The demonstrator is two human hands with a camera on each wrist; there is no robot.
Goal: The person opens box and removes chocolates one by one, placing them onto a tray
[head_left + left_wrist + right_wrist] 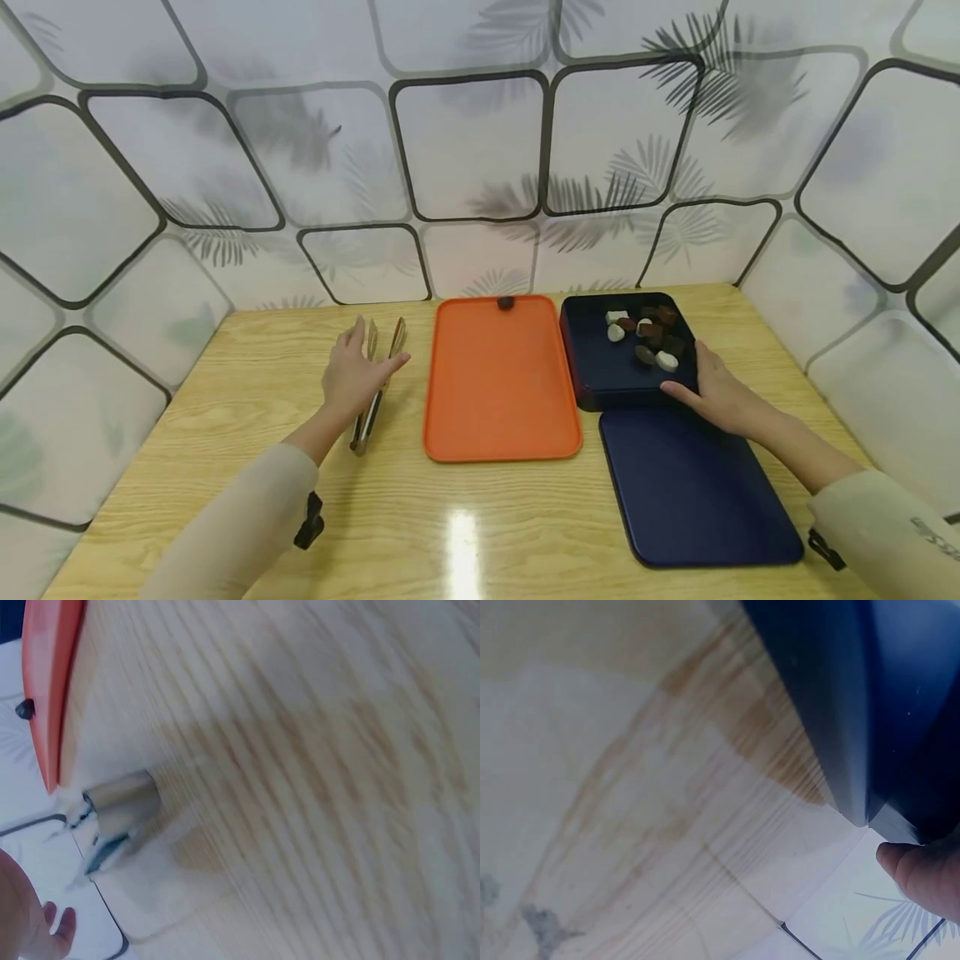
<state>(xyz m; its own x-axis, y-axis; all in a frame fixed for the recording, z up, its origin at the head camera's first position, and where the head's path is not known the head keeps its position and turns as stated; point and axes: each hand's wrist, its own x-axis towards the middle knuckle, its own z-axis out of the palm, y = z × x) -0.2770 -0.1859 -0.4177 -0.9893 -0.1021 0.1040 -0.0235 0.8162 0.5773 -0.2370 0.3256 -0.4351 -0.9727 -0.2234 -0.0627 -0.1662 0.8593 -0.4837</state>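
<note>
My left hand (358, 373), fingers spread and thumb out, hovers over a pair of metal tongs (371, 417) with dark handles. In the left wrist view the tongs' end (124, 801) shows blurred, and part of the hand (45, 930) appears low at the edge. My right hand (726, 398) holds the near right corner of a dark blue box (592, 367), thumb at its front rim and fingers along its side. Inside the box lie several small white, brown and dark pieces (651, 332), perhaps chocolates. One finger (922, 877) shows beside the box wall (825, 697) in the right wrist view.
An orange tray (501, 383) lies between the tongs and the box, with one dark piece (506, 303) at its far rim. A flat dark blue lid or tray (697, 492) lies in front of the box. Patterned walls (480, 150) enclose the wooden table (247, 375).
</note>
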